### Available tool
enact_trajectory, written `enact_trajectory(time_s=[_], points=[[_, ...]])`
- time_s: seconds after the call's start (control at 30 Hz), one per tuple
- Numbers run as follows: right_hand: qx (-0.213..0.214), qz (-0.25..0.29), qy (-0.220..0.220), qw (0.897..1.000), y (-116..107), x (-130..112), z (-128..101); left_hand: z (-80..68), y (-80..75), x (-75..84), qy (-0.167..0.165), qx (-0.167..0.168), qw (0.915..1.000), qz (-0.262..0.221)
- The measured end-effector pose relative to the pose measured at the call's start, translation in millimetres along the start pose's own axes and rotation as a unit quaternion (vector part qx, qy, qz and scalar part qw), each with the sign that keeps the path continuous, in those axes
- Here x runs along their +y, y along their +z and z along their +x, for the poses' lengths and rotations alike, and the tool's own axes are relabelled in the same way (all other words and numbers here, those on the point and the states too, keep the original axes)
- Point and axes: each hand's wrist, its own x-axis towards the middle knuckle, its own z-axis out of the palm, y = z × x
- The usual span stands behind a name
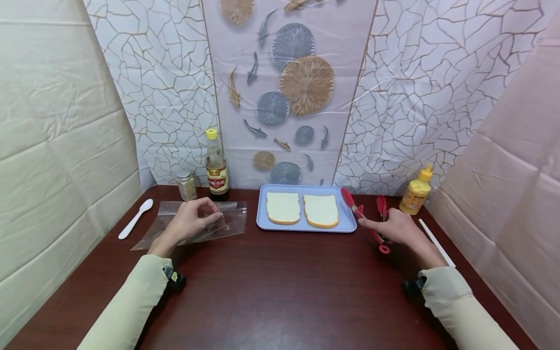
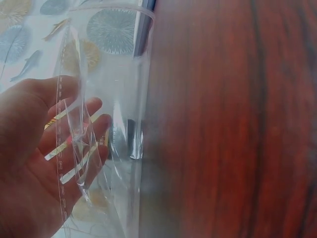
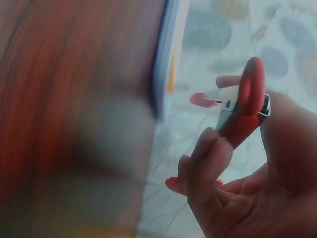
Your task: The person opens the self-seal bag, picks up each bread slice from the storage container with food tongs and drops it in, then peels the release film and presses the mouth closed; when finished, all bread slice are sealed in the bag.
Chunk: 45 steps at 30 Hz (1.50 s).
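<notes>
My left hand (image 1: pixel 189 222) pinches a clear plastic bag (image 1: pixel 234 218) at the left of the table. In the left wrist view the fingers show through the bag's see-through film. On the right, my right hand (image 1: pixel 397 228) grips red-tipped tongs (image 1: pixel 348 198), whose two arms are spread apart. The tongs' red ring end (image 1: pixel 384 249) points toward the near side. Close by the tongs' left tip lies a light blue tray (image 1: pixel 302 230) with two slices of bread, one slice (image 1: pixel 283 206) on the left and another slice (image 1: pixel 321 209) on the right.
A white spoon (image 1: pixel 136 218) lies at the far left. Behind the bag stand a spice jar (image 1: pixel 187 187) and a dark sauce bottle (image 1: pixel 217 175) with a yellow cap. At the right are a yellow squeeze bottle (image 1: pixel 415 192) and a thin white strip (image 1: pixel 436 243). Patterned cloth walls surround the table.
</notes>
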Motion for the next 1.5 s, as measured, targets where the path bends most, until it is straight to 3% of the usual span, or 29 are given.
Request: enact_trajectory(time_s=[0.27,0.47,0.67,0.93,1.1,1.5], points=[[-0.001,-0.006,-0.056,0.998,22.6,-55.3,-17.0,0.5,1.1,-1.2,-0.004,-0.004,1.0000,0.008],[-0.022,0.016,-0.060,0.998,41.8,-75.2,-27.1,0.0,0.9,-0.4,-0.006,-0.006,0.9998,0.016],[-0.049,0.028,-0.040,0.998,46.0,-81.0,-32.3,-0.3,-0.3,1.0,-0.009,-0.013,0.9997,0.018],[-0.056,-0.019,-0.031,0.998,39.2,-76.6,-29.4,0.1,0.2,-0.1,-0.014,-0.021,0.9995,0.019],[-0.060,-0.017,-0.042,0.997,44.0,-70.9,-25.4,-0.3,-0.2,0.5,-0.018,-0.025,0.9994,0.018],[-0.019,-0.017,-0.049,0.998,33.7,-60.9,-16.3,-0.2,-0.1,2.8,-0.014,-0.022,0.9996,0.007]])
